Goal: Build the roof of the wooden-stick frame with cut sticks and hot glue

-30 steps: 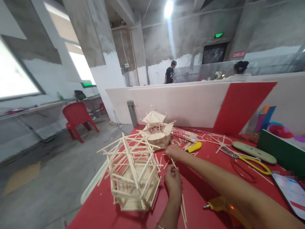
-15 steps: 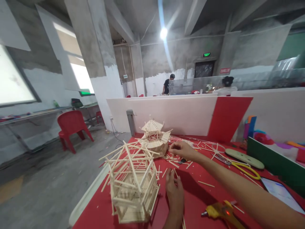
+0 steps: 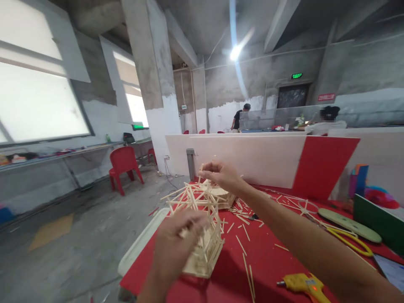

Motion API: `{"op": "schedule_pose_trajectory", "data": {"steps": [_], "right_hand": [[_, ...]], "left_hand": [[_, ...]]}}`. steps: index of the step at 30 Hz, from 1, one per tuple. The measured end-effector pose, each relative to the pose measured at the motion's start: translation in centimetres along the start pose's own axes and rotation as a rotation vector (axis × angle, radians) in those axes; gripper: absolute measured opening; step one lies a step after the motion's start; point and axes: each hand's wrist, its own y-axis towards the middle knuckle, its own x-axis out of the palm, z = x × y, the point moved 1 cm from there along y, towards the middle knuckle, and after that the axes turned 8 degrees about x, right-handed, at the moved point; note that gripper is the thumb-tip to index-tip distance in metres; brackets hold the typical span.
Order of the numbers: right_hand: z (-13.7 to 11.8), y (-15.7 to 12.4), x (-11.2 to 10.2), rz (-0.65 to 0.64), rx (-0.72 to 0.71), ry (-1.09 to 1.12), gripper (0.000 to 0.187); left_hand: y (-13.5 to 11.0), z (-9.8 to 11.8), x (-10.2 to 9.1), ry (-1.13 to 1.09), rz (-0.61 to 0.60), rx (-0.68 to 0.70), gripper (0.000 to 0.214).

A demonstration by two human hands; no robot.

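My right hand (image 3: 222,176) is raised above the far side of the stick frame, thumb and fingertips pinched on a short wooden stick (image 3: 200,173). Below it stands the open pavilion-like frame of wooden sticks (image 3: 205,254), with slanting roof sticks on top. My left hand (image 3: 176,240) is at the near left side of this frame, covering part of it. Motion blurs its fingers, so I cannot tell whether they hold anything. Behind, a second stick model with a tiered roof (image 3: 221,193) is partly hidden by my right hand.
Loose sticks (image 3: 242,245) lie scattered on the red tabletop (image 3: 265,269). A yellow glue gun (image 3: 301,283) with a lit orange light is at the front right. Yellow-handled scissors (image 3: 352,243) and a phone (image 3: 389,269) lie farther right. A white partition (image 3: 252,158) stands behind the table.
My right hand has moved left and up from the loose sticks to above the frame, bringing a stick. My left hand has risen from the tabletop to the frame's near side. The view has turned left.
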Motion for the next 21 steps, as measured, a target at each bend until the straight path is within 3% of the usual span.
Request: {"op": "schedule_pose_trajectory", "data": {"steps": [2, 5, 10, 21], "right_hand": [[0.1, 1.0, 1.2, 0.009, -0.019, -0.022, 0.036], [0.6, 2.1, 2.1, 0.019, -0.043, -0.068, 0.034], [1.0, 2.5, 2.2, 0.021, -0.042, -0.111, 0.031], [1.1, 2.7, 2.3, -0.024, -0.055, -0.119, 0.031]], "left_hand": [[2.9, -1.5, -3.5, 0.11, 0.149, -0.073, 0.013], [6.2, -4.6, -5.3, 0.053, 0.208, -0.164, 0.026], [8.5, -7.2, -4.3, -0.198, 0.148, -0.247, 0.037], [9.6, -7.3, -3.0, -0.344, 0.094, -0.312, 0.045]]}}
